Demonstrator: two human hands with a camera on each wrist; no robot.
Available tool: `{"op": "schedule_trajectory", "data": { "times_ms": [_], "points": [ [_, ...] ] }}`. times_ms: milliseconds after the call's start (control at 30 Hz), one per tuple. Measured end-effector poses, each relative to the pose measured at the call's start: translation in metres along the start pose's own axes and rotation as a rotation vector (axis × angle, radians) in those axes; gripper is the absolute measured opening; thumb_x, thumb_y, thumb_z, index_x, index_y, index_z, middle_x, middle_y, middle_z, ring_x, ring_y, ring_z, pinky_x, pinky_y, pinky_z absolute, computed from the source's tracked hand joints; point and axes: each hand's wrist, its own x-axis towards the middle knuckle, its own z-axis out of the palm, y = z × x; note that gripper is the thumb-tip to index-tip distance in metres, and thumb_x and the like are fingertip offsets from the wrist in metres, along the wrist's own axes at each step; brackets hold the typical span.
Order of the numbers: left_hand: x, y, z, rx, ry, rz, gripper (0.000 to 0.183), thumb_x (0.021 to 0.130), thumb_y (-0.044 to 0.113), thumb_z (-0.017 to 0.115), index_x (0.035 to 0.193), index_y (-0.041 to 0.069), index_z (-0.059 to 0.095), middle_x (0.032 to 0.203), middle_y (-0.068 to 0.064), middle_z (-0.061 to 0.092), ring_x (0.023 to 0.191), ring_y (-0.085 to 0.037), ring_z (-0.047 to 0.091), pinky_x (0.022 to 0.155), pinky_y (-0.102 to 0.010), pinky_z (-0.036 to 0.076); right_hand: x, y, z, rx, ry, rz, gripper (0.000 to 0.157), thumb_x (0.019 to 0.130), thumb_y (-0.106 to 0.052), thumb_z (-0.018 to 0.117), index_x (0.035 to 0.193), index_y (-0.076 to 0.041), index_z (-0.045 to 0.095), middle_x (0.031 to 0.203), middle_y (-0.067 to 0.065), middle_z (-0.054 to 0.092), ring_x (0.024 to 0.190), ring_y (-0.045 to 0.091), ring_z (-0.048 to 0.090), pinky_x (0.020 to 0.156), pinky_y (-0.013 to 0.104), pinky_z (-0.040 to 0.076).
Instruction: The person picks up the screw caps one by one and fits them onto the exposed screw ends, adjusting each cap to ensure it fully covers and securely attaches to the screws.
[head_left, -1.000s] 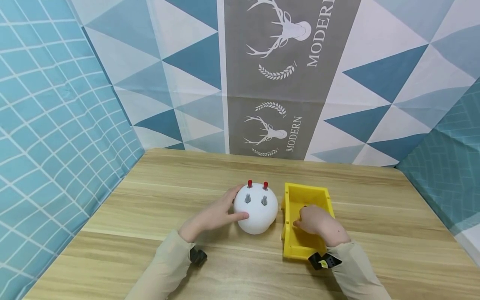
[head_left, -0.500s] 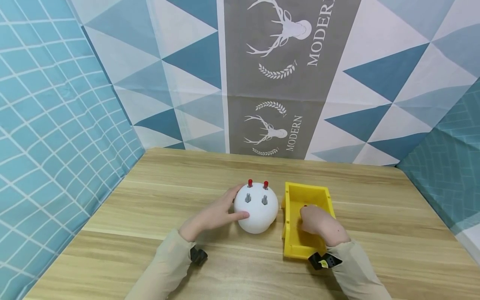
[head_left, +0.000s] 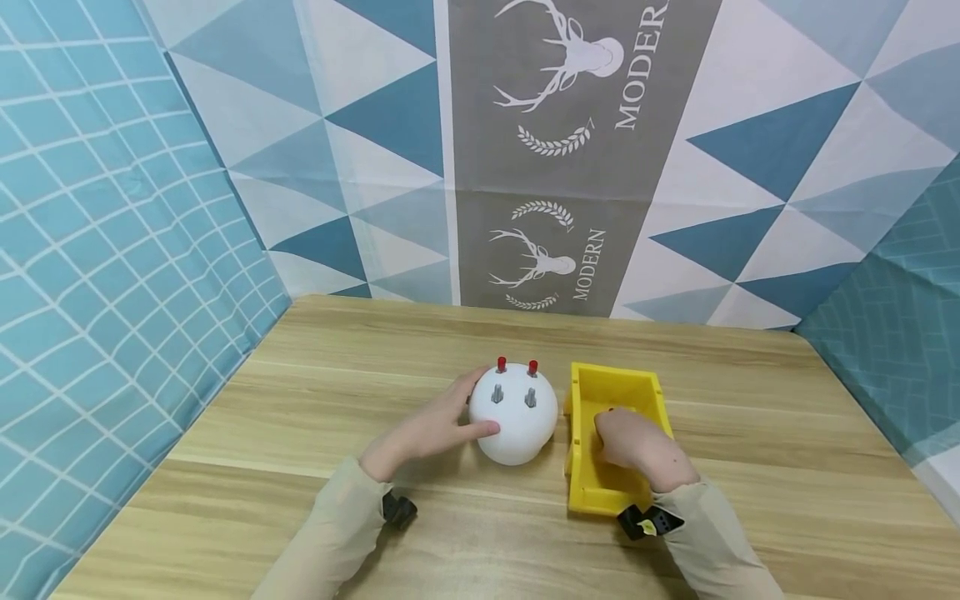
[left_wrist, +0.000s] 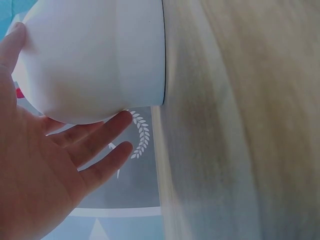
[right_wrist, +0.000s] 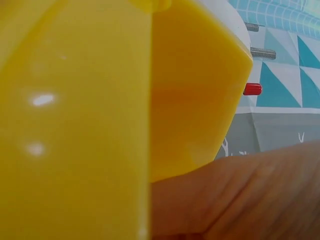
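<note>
A white dome with a flat base sits on the table; two bare threaded bolts and two bolts with red caps stick out of it. My left hand holds its left side, thumb on the near surface and fingers around the far side; in the left wrist view the lower fingers are spread. My right hand reaches down into a yellow bin just right of the dome. Its fingertips are hidden, and I cannot tell what they hold. A small dark thing shows beside the knuckles.
The wooden table runs back to a patterned cloth wall. Blue tiled cloth hangs along the left and a teal cloth along the right. In the right wrist view the bin's wall fills the left part.
My right hand stays in the bin; its fingers, partly visible one second ago, are now tucked lower out of sight. My left hand and the dome have not moved.
</note>
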Motion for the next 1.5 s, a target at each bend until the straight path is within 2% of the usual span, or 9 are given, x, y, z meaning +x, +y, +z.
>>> {"op": "schedule_trajectory", "data": {
  "times_ms": [333, 567, 767, 1200, 1500],
  "points": [
    [0.000, -0.001, 0.002, 0.004, -0.009, -0.013, 0.092, 0.077, 0.064, 0.054, 0.147, 0.021, 0.012, 0.150, 0.000, 0.021, 0.134, -0.019, 0.026, 0.106, -0.042, 0.029, -0.003, -0.001, -0.002, -0.042, 0.013, -0.043, 0.012, 0.082, 0.004, 0.056, 0.077, -0.007, 0.052, 0.066, 0.003, 0.046, 0.063, 0.018, 0.044, 0.060, 0.030, 0.038],
    [0.000, -0.001, 0.003, 0.007, -0.002, -0.009, 0.091, 0.078, 0.064, 0.054, 0.147, 0.022, 0.012, 0.150, 0.000, 0.021, 0.135, -0.018, 0.026, 0.106, -0.042, 0.028, -0.004, -0.003, -0.004, -0.032, 0.031, -0.043, 0.009, 0.085, 0.001, 0.054, 0.081, -0.007, 0.053, 0.066, 0.003, 0.046, 0.061, 0.018, 0.043, 0.058, 0.029, 0.037],
    [-0.001, 0.000, 0.001, 0.001, -0.005, -0.015, 0.091, 0.078, 0.064, 0.054, 0.147, 0.025, 0.011, 0.150, 0.000, 0.020, 0.135, -0.019, 0.026, 0.106, -0.043, 0.029, -0.005, -0.005, -0.007, -0.047, 0.076, -0.072, 0.006, 0.088, -0.006, 0.053, 0.082, -0.005, 0.055, 0.065, 0.002, 0.047, 0.059, 0.017, 0.044, 0.053, 0.029, 0.038],
    [0.000, 0.000, 0.001, -0.002, -0.005, -0.004, 0.090, 0.078, 0.064, 0.054, 0.147, 0.027, 0.009, 0.150, 0.000, 0.019, 0.135, -0.019, 0.025, 0.106, -0.043, 0.028, -0.012, -0.008, -0.017, 0.000, 0.152, -0.079, 0.015, 0.091, -0.007, 0.047, 0.077, -0.007, 0.054, 0.061, 0.002, 0.045, 0.053, 0.015, 0.042, 0.048, 0.026, 0.034],
    [0.000, -0.001, 0.002, -0.004, -0.008, -0.015, 0.091, 0.078, 0.064, 0.054, 0.147, 0.026, 0.010, 0.150, 0.000, 0.018, 0.135, -0.020, 0.025, 0.106, -0.044, 0.028, -0.015, -0.012, -0.022, -0.001, 0.200, -0.112, 0.019, 0.091, -0.007, 0.049, 0.073, -0.007, 0.054, 0.057, 0.002, 0.042, 0.050, 0.013, 0.039, 0.046, 0.023, 0.033]
  ]
}}
